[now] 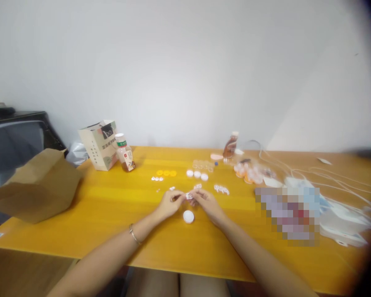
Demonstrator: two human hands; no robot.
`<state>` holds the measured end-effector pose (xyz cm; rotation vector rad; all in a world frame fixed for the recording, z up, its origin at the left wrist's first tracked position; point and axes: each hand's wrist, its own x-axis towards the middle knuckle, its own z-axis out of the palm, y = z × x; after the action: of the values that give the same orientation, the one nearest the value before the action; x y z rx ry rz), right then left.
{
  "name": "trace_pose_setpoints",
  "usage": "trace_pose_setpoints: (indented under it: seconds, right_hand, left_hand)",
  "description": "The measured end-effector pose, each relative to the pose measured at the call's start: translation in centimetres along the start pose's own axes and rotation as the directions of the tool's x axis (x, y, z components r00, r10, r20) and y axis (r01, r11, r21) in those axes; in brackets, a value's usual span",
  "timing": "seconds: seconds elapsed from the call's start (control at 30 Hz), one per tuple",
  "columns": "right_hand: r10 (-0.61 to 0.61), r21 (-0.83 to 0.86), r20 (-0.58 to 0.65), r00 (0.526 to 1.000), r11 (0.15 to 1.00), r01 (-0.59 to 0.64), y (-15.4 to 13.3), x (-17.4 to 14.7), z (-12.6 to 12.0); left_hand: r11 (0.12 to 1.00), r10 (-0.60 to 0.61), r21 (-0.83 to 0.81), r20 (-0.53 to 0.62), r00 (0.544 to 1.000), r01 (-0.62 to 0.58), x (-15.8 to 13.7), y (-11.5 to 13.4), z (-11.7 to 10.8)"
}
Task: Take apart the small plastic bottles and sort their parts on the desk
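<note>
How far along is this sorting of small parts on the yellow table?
Done: yellow rings and white caps lie grouped. In hand: left hand and right hand pinch a small white piece. Left: one white cap lying alone and loose pieces.

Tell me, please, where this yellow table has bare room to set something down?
The table is bare along its near edge, left of the left hand, up to the brown paper bag. Another bare strip lies right of the right hand. The far middle, with white caps, is crowded; cables cover the right.
</note>
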<state>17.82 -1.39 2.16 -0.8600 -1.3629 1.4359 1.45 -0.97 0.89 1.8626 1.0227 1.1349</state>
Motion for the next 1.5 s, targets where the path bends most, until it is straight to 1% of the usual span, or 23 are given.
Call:
trace_pose_setpoints:
  seconds: [0.1,0.2,0.3,0.4,0.5,0.57,0.6,0.73,0.8,0.83,0.9,1.03,1.17,1.23,1.37,1.5]
  right_hand:
    - [0.032,0.075,0.006,0.999,0.997,-0.033,-0.1,-0.1,0.0]
    - [0.022,0.048,0.020,1.000,0.999,-0.023,-0.3,-0.2,0.0]
    - [-0.018,-0.048,0.033,0.999,0.999,0.020,-0.5,-0.2,0.2]
    - [-0.079,-0.162,0.000,0.997,0.984,0.078,-0.5,-0.2,0.3]
    - [-0.194,-0.357,-0.023,0.981,0.918,0.173,-0.6,-0.3,0.3]
    - [-0.268,-0.458,-0.059,0.962,0.863,0.213,-0.7,-0.3,0.0]
    - [-0.286,-0.478,-0.090,0.954,0.853,0.211,-0.8,-0.2,-0.3]
    - [-0.285,-0.483,-0.261,0.922,0.866,0.131,-1.2,0.4,-2.3]
    - [-0.312,-0.519,-0.329,0.891,0.848,0.105,-1.2,0.8,-3.5]
    - [-0.331,-0.548,-0.341,0.880,0.831,0.100,-1.1,1.1,-4.0]
    - [-0.360,-0.624,-0.316,0.878,0.776,0.094,-0.5,1.5,-4.7]
    - [-0.382,-0.764,-0.199,0.903,0.637,0.101,1.1,2.0,-4.9]
    - [-0.427,-0.845,-0.134,0.894,0.521,0.122,2.4,2.4,-4.6]
    - [-0.438,-0.871,-0.120,0.891,0.477,0.117,2.8,2.5,-4.5]
    - [-0.435,-0.892,-0.119,0.893,0.442,0.096,3.2,2.7,-4.2]
    - [-0.422,-0.885,-0.133,0.897,0.457,0.084,3.1,2.7,-4.0]
  left_hand:
    - [1.000,0.005,0.005,0.004,1.000,-0.005,-0.1,0.4,-0.1]
    - [1.000,0.009,0.013,0.005,1.000,-0.009,-0.2,0.6,-0.2]
    - [0.999,0.020,0.029,0.006,1.000,-0.020,-0.3,0.8,-0.2]
    - [0.998,0.027,0.058,-0.019,0.999,-0.026,-0.3,0.8,0.0]
    - [0.996,0.040,0.080,-0.054,0.998,-0.036,-0.4,1.0,0.1]
    - [0.993,0.063,0.104,-0.082,0.995,-0.055,-0.4,1.1,0.0]
    - [0.991,0.075,0.116,-0.096,0.993,-0.063,-0.4,1.2,0.0]
    - [0.991,0.082,0.121,-0.130,0.988,-0.066,-0.5,1.2,-0.3]
    - [0.991,0.073,0.117,-0.130,0.989,-0.058,-0.5,1.1,-0.4]
    - [0.991,0.071,0.122,-0.130,0.989,-0.055,-0.5,1.0,-0.4]
    - [0.989,0.071,0.136,-0.128,0.989,-0.054,-0.5,1.0,-0.3]
    - [0.986,0.071,0.158,-0.118,0.991,-0.052,-0.5,1.1,-0.2]
    - [0.985,0.048,0.172,-0.101,0.994,-0.030,-0.4,1.1,-0.1]
    - [0.985,0.042,0.168,-0.096,0.994,-0.026,-0.4,1.0,-0.1]
    - [0.986,0.035,0.167,-0.096,0.995,-0.018,-0.4,0.9,0.0]
    - [0.986,0.031,0.166,-0.091,0.995,-0.015,-0.3,0.8,0.0]
